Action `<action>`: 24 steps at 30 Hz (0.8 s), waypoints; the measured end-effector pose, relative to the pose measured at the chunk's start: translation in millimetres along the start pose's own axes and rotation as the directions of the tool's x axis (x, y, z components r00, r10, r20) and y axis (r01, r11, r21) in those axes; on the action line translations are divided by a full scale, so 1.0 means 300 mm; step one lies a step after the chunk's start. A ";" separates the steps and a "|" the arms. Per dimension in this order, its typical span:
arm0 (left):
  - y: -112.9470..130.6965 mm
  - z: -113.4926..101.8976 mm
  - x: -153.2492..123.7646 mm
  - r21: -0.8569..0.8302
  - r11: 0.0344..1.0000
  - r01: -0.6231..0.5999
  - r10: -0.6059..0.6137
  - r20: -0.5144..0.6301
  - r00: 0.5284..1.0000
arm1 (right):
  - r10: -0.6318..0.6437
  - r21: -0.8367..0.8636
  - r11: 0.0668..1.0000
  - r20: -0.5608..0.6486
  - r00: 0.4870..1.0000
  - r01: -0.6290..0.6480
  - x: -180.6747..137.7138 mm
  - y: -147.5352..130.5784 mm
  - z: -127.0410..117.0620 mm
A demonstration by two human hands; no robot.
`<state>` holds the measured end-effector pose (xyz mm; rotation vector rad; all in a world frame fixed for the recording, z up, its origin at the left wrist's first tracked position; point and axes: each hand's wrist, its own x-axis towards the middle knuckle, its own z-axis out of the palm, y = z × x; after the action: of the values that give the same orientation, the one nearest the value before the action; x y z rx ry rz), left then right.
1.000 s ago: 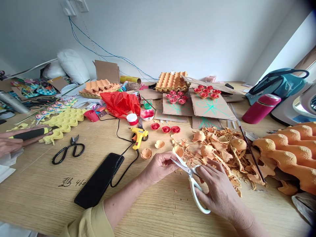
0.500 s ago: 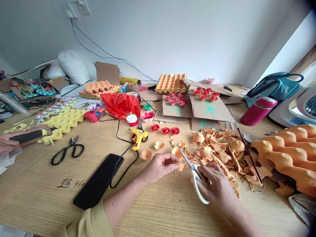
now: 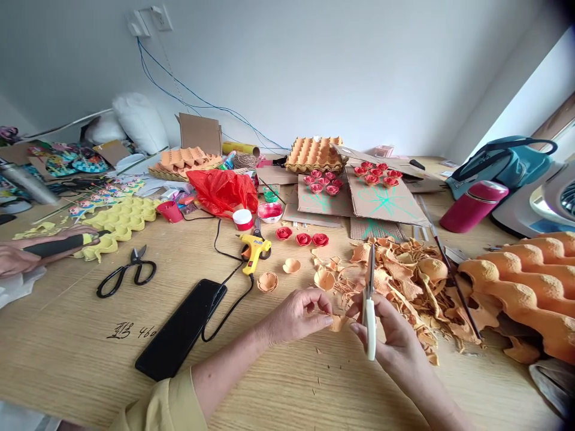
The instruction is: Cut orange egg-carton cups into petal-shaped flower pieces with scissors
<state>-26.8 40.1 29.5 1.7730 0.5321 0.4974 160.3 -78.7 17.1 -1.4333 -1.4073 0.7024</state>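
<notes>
My left hand (image 3: 308,314) pinches a small orange egg-carton piece (image 3: 336,324) between thumb and fingers, just above the table. My right hand (image 3: 389,335) is closed round white-handled scissors (image 3: 370,329), whose blades point up and away from me. The thumb and forefinger of that hand reach close to the piece's right side; whether they touch it is unclear. Beyond my left hand are an orange cup (image 3: 324,278) cut from carton, a smaller one (image 3: 291,265) and a petalled one (image 3: 268,282). Torn orange carton scraps (image 3: 406,281) lie heaped beyond my right hand.
A yellow glue gun (image 3: 254,251), black phone (image 3: 179,329) and black-handled scissors (image 3: 128,272) lie to the left. Red paper roses (image 3: 303,239) sit ahead. An orange egg tray (image 3: 525,281) stands right. Another person's hand (image 3: 18,260) works at a yellow egg tray (image 3: 123,221).
The scissors have turned from pointing left toward the piece to pointing upright. My right fingers have moved in near the piece, which my left hand still holds.
</notes>
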 end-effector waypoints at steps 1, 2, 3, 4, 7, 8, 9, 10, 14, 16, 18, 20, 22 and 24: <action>0.004 0.000 0.000 0.002 1.000 0.010 -0.010 0.005 1.000 | 0.010 0.014 1.000 -0.014 1.000 -0.010 0.001 0.002 0.004; 0.006 -0.001 -0.001 0.003 1.000 0.021 -0.021 0.012 1.000 | 0.019 0.033 0.999 -0.019 1.000 -0.018 0.002 0.003 0.007; 0.006 0.000 -0.001 0.003 0.999 0.032 -0.032 0.020 0.999 | 0.025 0.056 0.998 -0.013 1.000 -0.025 0.004 0.004 0.010; 0.004 0.001 -0.001 -0.004 0.999 0.041 -0.041 0.027 0.999 | 0.029 0.085 0.996 0.002 1.000 -0.029 0.005 0.003 0.012; -0.017 0.011 0.000 -0.099 0.992 0.077 -0.072 0.057 0.996 | 0.039 0.171 0.984 0.044 0.998 -0.046 0.007 -0.001 0.019; -0.025 0.016 0.001 -0.147 0.985 0.093 -0.083 0.073 0.994 | 0.041 0.191 0.980 0.043 0.998 -0.049 0.007 -0.002 0.022; -0.033 0.021 0.002 -0.191 0.976 0.106 -0.091 0.088 0.992 | 0.042 0.204 0.978 0.037 0.998 -0.049 0.006 -0.004 0.024; -0.040 0.026 0.003 -0.228 0.967 0.117 -0.097 0.098 0.991 | 0.040 0.207 0.977 0.034 0.999 -0.046 0.006 -0.006 0.026; -0.037 0.038 0.006 -0.290 0.945 0.151 -0.137 0.067 0.988 | -0.002 0.089 0.996 0.001 1.000 0.002 0.006 -0.020 0.020; -0.024 0.035 0.007 -0.305 0.939 0.162 -0.168 0.007 0.986 | -0.021 -0.050 0.999 -0.048 0.999 0.019 0.007 -0.026 0.006; -0.014 0.027 0.008 -0.311 0.939 0.148 -0.177 -0.068 0.982 | -0.052 -0.185 0.982 -0.070 0.996 0.039 0.007 -0.027 -0.011; -0.008 0.017 0.009 -0.312 0.943 0.120 -0.167 -0.131 0.977 | -0.109 -0.295 0.951 -0.033 0.994 0.094 0.007 -0.022 -0.026; -0.008 0.009 0.011 -0.319 0.944 0.090 -0.150 -0.168 0.974 | -0.167 -0.378 0.910 0.047 0.985 0.172 0.006 -0.014 -0.036; -0.009 0.004 0.012 -0.339 0.938 0.065 -0.134 -0.182 0.974 | -0.202 -0.433 0.869 0.128 0.971 0.238 0.007 -0.008 -0.040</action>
<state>-23.5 42.0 26.7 1.3740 0.6375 0.6605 170.7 -79.8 24.1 -1.5658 -1.8465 0.2969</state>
